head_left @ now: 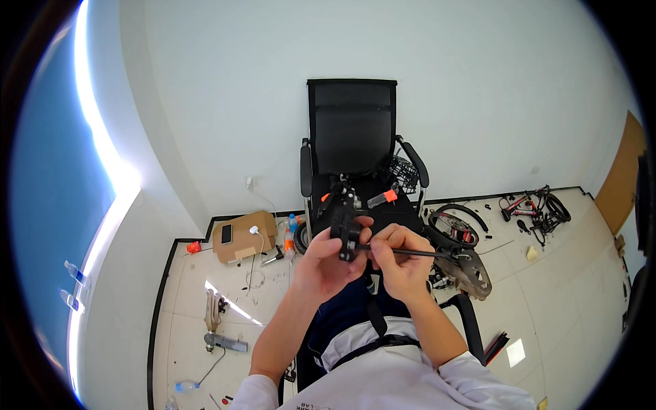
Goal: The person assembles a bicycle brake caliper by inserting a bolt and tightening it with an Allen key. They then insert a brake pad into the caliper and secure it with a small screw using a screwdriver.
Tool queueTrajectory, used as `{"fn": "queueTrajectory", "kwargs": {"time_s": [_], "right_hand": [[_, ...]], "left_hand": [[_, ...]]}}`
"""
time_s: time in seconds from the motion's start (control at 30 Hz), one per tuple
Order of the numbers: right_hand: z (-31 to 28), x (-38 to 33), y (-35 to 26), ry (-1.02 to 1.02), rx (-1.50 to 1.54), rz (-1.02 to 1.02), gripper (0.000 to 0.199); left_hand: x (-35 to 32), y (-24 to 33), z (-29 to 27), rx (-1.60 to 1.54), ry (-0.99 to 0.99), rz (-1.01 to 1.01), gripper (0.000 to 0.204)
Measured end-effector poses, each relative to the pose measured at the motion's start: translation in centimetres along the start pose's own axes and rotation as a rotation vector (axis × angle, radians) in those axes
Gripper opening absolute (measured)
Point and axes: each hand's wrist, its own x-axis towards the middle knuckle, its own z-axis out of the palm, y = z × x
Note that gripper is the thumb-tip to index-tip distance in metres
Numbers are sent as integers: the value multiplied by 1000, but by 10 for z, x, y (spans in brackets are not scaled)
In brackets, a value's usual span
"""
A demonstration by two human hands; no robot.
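Note:
My left hand (316, 266) is closed around a black mechanical part with silver bolts (344, 227), held up in front of my lap. From the right, my right hand (402, 263) pinches a thin black rod (420, 253). The rod's left end meets the lower part of the black piece, and its other end sticks out past my fingers. Whether that end sits inside a bolt or hole cannot be made out. Beyond my hands, an orange-and-dark object (384, 198) rests on the seat of a black office chair (352, 130).
Left on the floor are a cardboard box (234, 247) with a phone (227, 234) on it, bottles (289, 240) and a grey-handled tool (225, 342). Right are a wheel (456, 229), a worn scooter-like body (471, 275), a wire basket (403, 174) and tangled cables (544, 217).

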Motion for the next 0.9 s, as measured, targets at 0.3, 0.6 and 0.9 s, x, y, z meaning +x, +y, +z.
{"fn": "queueTrajectory", "kwargs": {"time_s": [0.3,0.6,0.9], "right_hand": [[6,5,-8,-83,191,84,4],[-4,1,2,-76,23,49,14],[1,0,-1,-99,256,98,7]], "left_hand": [[-2,0,1,59,136,33,58],[1,0,-5,-11,14,27,57],[1,0,-3,-84,125,15,56]]}}
